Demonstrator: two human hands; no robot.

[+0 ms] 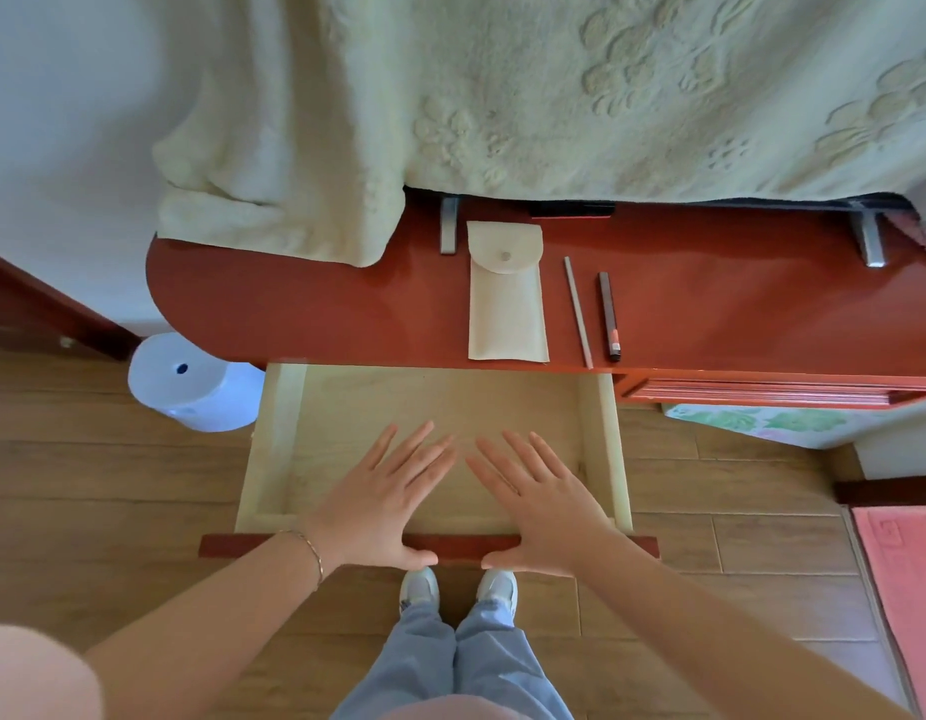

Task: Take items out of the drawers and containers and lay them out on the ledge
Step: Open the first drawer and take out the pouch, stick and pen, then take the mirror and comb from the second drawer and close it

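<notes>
A pale wooden drawer [279, 444] stands pulled out from under the red ledge [294, 304], and its bottom shows nothing inside. My left hand [382, 496] and my right hand [544, 501] hover flat over the drawer with fingers spread, thumbs near its red front panel [466, 543]. On the ledge lie a cream snap pouch [506, 298], a thin beige stick [577, 311] and a dark pen [608, 317], side by side.
A pale green embossed blanket [502, 96] hangs over the back of the ledge. A white paper roll [190, 381] stands on the wood floor at left. A closed red drawer [762, 394] sits to the right, and a pink mat [907, 589] lies at the far right.
</notes>
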